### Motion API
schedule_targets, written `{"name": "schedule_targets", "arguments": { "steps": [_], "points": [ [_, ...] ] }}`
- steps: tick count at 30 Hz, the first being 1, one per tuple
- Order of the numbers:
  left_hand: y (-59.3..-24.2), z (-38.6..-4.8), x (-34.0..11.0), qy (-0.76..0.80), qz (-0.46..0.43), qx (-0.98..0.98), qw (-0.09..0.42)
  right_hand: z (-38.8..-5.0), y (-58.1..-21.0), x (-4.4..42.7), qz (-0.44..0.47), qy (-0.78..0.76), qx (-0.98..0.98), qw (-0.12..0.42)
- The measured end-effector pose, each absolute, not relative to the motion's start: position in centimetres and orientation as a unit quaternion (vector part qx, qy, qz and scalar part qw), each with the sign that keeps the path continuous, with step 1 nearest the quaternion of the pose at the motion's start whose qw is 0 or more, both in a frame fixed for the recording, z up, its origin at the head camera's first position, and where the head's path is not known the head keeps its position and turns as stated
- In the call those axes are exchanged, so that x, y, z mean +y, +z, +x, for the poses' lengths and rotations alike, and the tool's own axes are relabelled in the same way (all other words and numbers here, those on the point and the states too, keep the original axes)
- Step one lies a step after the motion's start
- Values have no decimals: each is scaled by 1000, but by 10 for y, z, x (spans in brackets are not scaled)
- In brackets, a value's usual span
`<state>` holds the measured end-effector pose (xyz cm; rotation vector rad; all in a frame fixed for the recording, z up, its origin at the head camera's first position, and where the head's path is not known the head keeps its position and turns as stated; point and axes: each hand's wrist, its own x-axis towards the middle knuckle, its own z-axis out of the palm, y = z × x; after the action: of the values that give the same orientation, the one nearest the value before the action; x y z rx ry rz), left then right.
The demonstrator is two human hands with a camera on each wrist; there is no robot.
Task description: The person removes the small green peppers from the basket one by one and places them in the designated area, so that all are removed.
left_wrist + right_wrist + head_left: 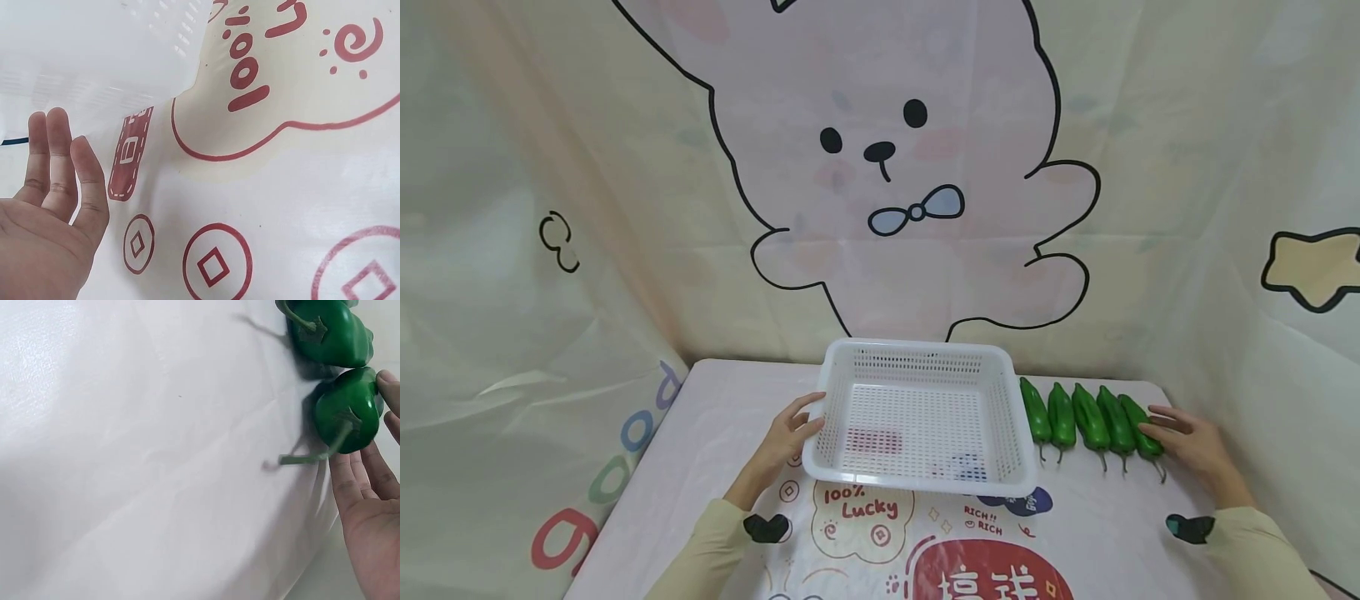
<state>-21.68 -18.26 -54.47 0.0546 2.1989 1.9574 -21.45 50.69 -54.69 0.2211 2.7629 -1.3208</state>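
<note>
A white plastic basket (917, 486) with a mesh floor and slotted walls stands on the table. At its left rim is my left hand (790, 433), fingers extended against the side. The left wrist view shows that hand (56, 206) with the fingers nearly straight beside the basket wall (94, 50). Right of the basket, several green peppers (1090, 417) lie in a row, stems toward me. My right hand (1195, 446) touches the rightmost pepper (1138, 425). In the right wrist view, its fingers (347, 481) lie along that pepper (347, 419) without curling round it.
A white cloth (1120, 533) with red printed patterns and lettering covers the table. Behind it hangs a curtain (895, 275) with a cartoon animal, and more printed curtain (490, 333) hangs at the sides. The leftmost pepper (1034, 408) lies close to the basket.
</note>
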Motion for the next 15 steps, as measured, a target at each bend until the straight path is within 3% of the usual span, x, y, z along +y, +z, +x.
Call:
{"name": "schedule_targets", "arguments": {
  "steps": [15],
  "points": [
    [-548, -218, -184, 663, 22, 742, 95, -210, -541, 505, 53, -441, 893, 69]
  ]
}}
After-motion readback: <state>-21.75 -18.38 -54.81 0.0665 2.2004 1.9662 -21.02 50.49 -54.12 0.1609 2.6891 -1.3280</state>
